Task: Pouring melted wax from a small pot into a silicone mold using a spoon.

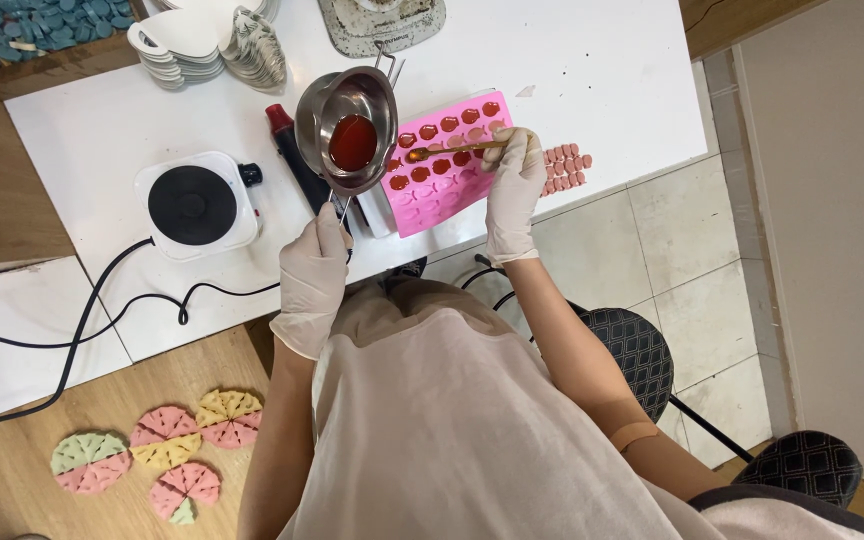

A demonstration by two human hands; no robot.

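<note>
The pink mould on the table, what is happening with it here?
A person in white gloves works over the pink mould on the white table. The left hand holds a small metal pot of red liquid by its handle, above the mould's left edge. The right hand holds a thin stick over the cavities. Several upper cavities are filled red; the lower ones look empty.

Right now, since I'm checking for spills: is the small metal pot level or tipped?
Tipped. The metal pot, held by the left hand, leans toward the pink mould, with red liquid pooled inside.
</note>
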